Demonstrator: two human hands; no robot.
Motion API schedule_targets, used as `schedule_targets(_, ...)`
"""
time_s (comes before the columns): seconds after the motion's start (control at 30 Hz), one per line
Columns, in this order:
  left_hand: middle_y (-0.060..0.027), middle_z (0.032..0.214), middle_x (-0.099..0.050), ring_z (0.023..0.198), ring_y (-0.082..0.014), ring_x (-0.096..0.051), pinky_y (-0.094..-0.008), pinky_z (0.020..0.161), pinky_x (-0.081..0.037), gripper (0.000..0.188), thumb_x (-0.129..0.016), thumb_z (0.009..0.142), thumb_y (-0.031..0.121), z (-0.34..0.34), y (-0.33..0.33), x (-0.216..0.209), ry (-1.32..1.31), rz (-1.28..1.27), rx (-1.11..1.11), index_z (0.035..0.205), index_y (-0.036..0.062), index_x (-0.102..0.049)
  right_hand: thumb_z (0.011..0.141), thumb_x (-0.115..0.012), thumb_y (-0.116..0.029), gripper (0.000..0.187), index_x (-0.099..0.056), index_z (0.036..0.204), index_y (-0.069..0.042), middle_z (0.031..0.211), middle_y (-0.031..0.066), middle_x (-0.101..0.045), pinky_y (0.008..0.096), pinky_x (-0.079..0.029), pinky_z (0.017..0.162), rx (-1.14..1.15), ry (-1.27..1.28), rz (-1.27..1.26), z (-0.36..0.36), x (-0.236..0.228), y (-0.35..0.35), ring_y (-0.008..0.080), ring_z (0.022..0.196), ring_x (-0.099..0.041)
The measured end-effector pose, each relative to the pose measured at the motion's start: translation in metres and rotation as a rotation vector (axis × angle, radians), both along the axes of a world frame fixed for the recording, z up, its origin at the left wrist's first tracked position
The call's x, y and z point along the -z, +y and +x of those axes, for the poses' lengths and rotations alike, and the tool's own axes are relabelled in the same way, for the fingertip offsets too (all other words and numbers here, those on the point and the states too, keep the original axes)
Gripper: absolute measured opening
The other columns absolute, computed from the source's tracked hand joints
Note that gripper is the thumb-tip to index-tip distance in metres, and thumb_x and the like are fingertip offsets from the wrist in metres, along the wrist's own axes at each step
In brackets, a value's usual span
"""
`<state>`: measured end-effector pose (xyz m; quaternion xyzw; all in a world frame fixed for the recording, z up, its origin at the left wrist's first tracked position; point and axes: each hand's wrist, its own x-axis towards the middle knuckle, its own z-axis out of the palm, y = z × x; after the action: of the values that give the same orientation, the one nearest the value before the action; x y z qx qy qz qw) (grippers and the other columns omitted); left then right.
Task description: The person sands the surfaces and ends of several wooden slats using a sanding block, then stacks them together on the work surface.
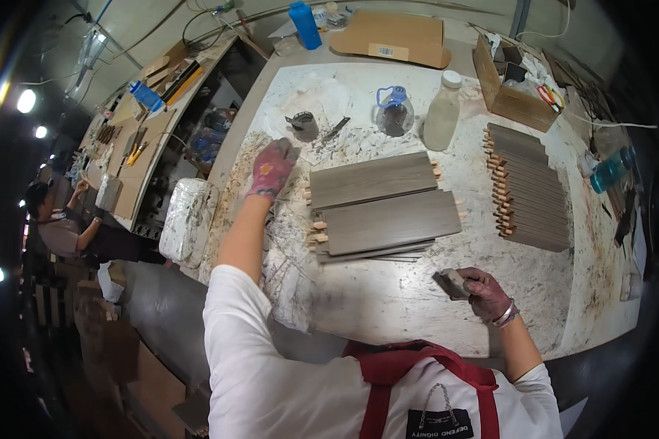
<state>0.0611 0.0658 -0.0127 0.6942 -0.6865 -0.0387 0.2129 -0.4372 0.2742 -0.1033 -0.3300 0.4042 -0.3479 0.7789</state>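
Observation:
My left hand (272,168), in a stained pink glove, reaches out over the worktable and hovers just left of the upper grey wooden board (372,179), fingers loosely curled with nothing in them. A second grey board (394,221) lies in front of it on a stack of thinner boards, with small wooden pegs sticking out of the ends. My right hand (485,293), gloved as well, is closed around a small grey block (452,282) near the table's front edge.
A row of grey boards with pegs (529,186) lies at the right. Behind the boards stand a small dark cup (303,124), a clear jug (394,111) and a milky plastic bottle (443,111). An open cardboard box (511,91) sits far right. Another person (62,223) works at the left bench.

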Motion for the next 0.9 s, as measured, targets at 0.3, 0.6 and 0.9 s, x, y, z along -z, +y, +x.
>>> schedule_targets(0.3, -0.0184, 0.098, -0.07, 0.092, -0.0357, -0.068, -0.0461, 0.077, -0.054, 0.025, -0.056, 0.085, 0.024, -0.039, -0.116, 0.051, -0.364, 0.215, 0.191, 0.099, 0.0087, -0.071, 0.084, -0.072, -0.026, 0.05, -0.059, 0.123, 0.003, 0.111, 0.0107, -0.067, 0.0337, -0.053, 0.09, 0.232, -0.118, 0.01, 0.027, -0.009, 0.013, 0.0202, 0.1, -0.066)
schedule_targets(0.6, -0.0133, 0.094, -0.072, 0.089, -0.0314, -0.071, -0.045, 0.074, -0.056, 0.027, -0.05, 0.091, 0.023, -0.044, -0.132, 0.074, -0.505, 0.205, 0.18, 0.098, 0.0126, -0.073, 0.082, -0.072, -0.04, 0.063, -0.057, 0.125, 0.004, 0.112, 0.0116, -0.066, 0.0343, -0.05, 0.091, 0.314, -0.028, 0.016, 0.031, -0.008, 0.017, 0.0197, 0.102, -0.063)
schedule_targets(0.9, -0.0079, 0.072, -0.061, 0.063, -0.0143, -0.061, -0.027, 0.05, -0.045, 0.011, -0.055, 0.09, 0.006, -0.004, -0.139, 0.031, 1.056, 0.441, 0.188, 0.1, 0.003, -0.055, 0.087, -0.066, -0.031, 0.055, -0.055, 0.126, 0.006, 0.11, 0.0148, -0.065, 0.0298, -0.056, 0.078, 0.361, -0.079, 0.031, 0.027, 0.0, 0.017, 0.0222, 0.092, -0.067)
